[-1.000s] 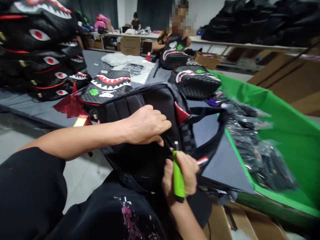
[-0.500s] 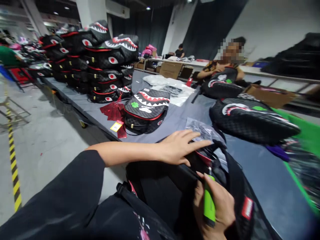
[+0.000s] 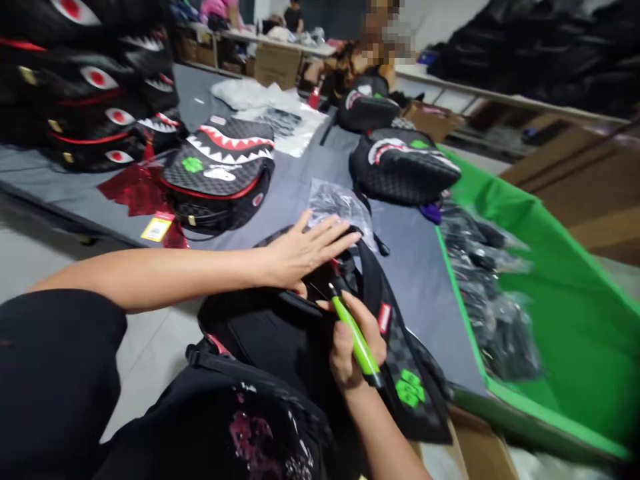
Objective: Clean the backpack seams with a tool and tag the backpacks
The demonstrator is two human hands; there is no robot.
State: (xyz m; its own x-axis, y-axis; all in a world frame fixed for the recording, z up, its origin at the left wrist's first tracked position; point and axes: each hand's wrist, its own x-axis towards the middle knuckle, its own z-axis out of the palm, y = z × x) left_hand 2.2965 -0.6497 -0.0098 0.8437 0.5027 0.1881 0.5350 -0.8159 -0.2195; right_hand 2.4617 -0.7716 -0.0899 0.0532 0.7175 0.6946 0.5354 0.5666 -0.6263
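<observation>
A black backpack [image 3: 270, 333] lies before me at the table edge, its strap side up; one strap carries a red label and a green patch. My left hand [image 3: 305, 253] rests across the top of the bag, fingers stretched out and apart. In my right hand [image 3: 357, 333] is a bright green pen-shaped tool [image 3: 357, 340] with a black rear end. Its thin tip points at the bag's top near my left hand, though I cannot tell if it touches. Just beyond my left fingers sits a clear plastic bag [image 3: 340, 203].
Another shark-mouth backpack [image 3: 220, 170] lies to the left, beside red foil strips [image 3: 137, 190] and a stack of backpacks [image 3: 95, 100]. More backpacks [image 3: 405, 167] lie ahead. On the right, a green-lined bin [image 3: 565, 287] holds plastic-wrapped goods. A person [image 3: 350, 67] is across the table.
My view has swung right and down, bringing the green bin more into sight. The green tool is tilted more, tip up-left. My left hand still rests on the backpack.
</observation>
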